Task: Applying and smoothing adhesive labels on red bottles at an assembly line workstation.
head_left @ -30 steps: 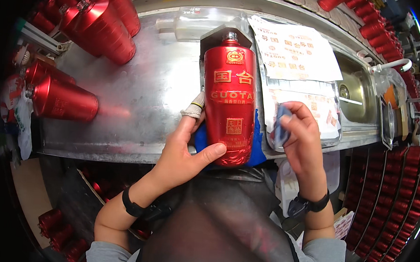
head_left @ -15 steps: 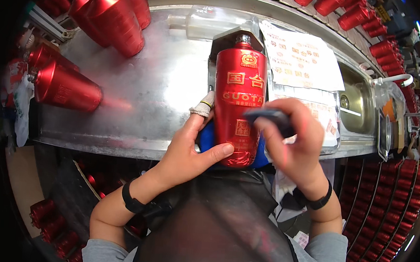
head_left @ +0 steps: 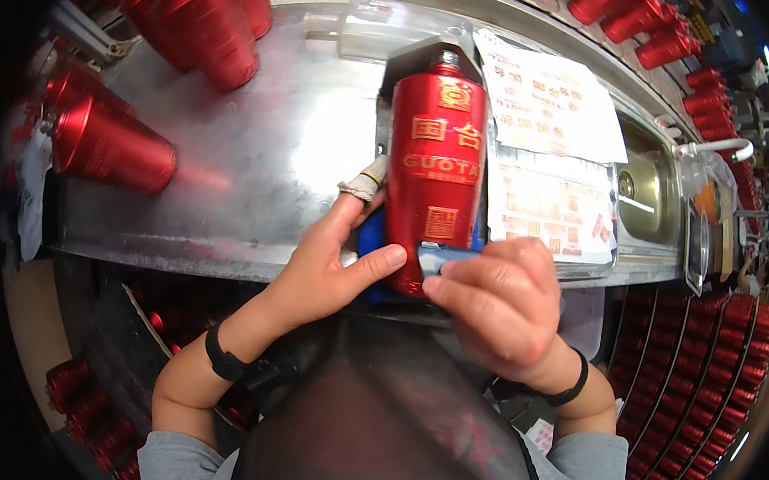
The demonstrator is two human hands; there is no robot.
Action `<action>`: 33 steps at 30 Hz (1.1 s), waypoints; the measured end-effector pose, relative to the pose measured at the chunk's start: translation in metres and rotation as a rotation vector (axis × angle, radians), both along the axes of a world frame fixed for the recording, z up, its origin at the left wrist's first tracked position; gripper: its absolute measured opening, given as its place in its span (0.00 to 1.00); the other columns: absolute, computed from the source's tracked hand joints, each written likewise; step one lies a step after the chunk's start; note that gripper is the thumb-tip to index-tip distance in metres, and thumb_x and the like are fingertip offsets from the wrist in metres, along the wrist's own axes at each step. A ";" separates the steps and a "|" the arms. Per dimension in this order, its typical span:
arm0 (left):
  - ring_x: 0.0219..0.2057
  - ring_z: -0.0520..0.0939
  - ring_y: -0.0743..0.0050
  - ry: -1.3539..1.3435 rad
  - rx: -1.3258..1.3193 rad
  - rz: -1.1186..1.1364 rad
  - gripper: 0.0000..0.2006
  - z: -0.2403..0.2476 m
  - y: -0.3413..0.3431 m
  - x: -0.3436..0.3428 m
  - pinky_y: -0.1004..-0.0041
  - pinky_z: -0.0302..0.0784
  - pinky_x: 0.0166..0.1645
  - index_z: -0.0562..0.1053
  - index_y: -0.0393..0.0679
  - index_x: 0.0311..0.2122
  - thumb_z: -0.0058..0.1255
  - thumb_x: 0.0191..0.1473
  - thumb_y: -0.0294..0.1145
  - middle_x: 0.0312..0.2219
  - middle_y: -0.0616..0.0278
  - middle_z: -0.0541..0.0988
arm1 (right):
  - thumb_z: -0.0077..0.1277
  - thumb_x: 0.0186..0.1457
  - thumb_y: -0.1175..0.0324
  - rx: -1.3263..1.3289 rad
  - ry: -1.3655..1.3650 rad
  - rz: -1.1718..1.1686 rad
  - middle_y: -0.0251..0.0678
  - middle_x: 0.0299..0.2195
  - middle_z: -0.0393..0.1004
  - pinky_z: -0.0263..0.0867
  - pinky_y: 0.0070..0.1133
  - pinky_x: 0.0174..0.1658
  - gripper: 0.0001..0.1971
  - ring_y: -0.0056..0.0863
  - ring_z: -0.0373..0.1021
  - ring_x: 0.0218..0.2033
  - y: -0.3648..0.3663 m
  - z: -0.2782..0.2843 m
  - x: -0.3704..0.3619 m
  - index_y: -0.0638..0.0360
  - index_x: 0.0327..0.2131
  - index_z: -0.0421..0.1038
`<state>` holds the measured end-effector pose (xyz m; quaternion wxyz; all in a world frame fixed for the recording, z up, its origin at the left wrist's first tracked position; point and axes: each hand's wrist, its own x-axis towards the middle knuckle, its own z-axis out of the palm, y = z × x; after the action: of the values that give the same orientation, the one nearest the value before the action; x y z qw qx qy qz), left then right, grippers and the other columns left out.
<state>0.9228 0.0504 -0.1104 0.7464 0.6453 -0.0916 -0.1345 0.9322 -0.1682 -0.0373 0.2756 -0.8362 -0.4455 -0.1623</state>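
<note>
A red bottle (head_left: 430, 194) with gold lettering lies on its back in front of me, its silvery neck pointing away. Under it are a dark angular holder (head_left: 404, 67) and something blue (head_left: 370, 239). My left hand (head_left: 317, 251) steadies the bottle from its left side, thumb on the lower edge, a whitish cover on one finger. In my right hand (head_left: 506, 306) is a flat dark blue piece like a scraper (head_left: 441, 256), pinched between thumb and fingers. Its pale edge meets the bottle's lower part, below a square gold mark.
Printed sheets (head_left: 554, 109) lie right of the bottle, then a metal sink (head_left: 648, 192). A clear bottle (head_left: 390, 37) rests behind. More red bottles (head_left: 116, 145) lie at left on the metal table (head_left: 228, 184). Racks of red bottles (head_left: 695, 387) stand at lower right.
My right hand has come down and toward me, bringing the dark blue piece from above the square mark to the bottle's lower end. The left hand keeps its place on the bottle.
</note>
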 end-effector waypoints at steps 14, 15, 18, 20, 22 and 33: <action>0.66 0.57 0.65 0.049 -0.139 0.004 0.34 -0.006 0.000 0.000 0.68 0.51 0.67 0.46 0.31 0.67 0.46 0.64 0.36 0.64 0.50 0.57 | 0.59 0.35 0.71 -0.004 -0.083 0.033 0.31 0.30 0.73 0.64 0.26 0.32 0.11 0.29 0.69 0.32 0.027 0.007 0.001 0.58 0.29 0.76; 0.66 0.57 0.64 0.037 -0.116 -0.004 0.35 -0.006 0.001 0.000 0.68 0.51 0.67 0.46 0.31 0.67 0.46 0.64 0.36 0.64 0.50 0.56 | 0.62 0.33 0.74 0.057 0.035 -0.010 0.31 0.29 0.75 0.64 0.26 0.32 0.15 0.30 0.69 0.29 0.022 0.008 0.002 0.56 0.32 0.78; 0.66 0.57 0.62 0.031 -0.095 0.012 0.35 -0.007 -0.001 -0.001 0.67 0.51 0.68 0.46 0.31 0.67 0.46 0.64 0.36 0.64 0.49 0.57 | 0.62 0.37 0.74 0.173 0.368 0.057 0.33 0.28 0.75 0.67 0.26 0.33 0.12 0.32 0.70 0.28 0.004 0.010 -0.004 0.59 0.32 0.77; 0.66 0.58 0.59 0.020 -0.071 0.027 0.35 -0.005 -0.004 -0.004 0.67 0.51 0.67 0.47 0.30 0.67 0.48 0.63 0.36 0.64 0.47 0.58 | 0.62 0.48 0.74 0.296 0.609 -0.280 0.34 0.26 0.75 0.67 0.20 0.32 0.08 0.23 0.71 0.27 -0.001 0.001 -0.006 0.61 0.33 0.74; 0.66 0.59 0.57 0.006 -0.042 0.051 0.36 0.000 -0.004 -0.007 0.66 0.52 0.67 0.48 0.30 0.66 0.49 0.62 0.37 0.64 0.46 0.58 | 0.63 0.50 0.72 0.534 0.784 -0.671 0.30 0.28 0.75 0.67 0.17 0.33 0.10 0.16 0.69 0.29 -0.011 -0.008 0.001 0.62 0.34 0.71; 0.65 0.53 0.28 -0.784 0.965 0.040 0.24 0.033 0.000 0.015 0.35 0.41 0.63 0.77 0.58 0.51 0.51 0.53 0.58 0.65 0.37 0.52 | 0.61 0.53 0.74 0.760 0.912 -0.571 0.28 0.30 0.73 0.66 0.12 0.35 0.11 0.12 0.69 0.31 -0.024 -0.035 -0.012 0.61 0.36 0.67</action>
<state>0.9377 0.0508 -0.0778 0.2838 0.9130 -0.2756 0.1001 0.9206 -0.1919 -0.0719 0.6588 -0.7510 0.0438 -0.0044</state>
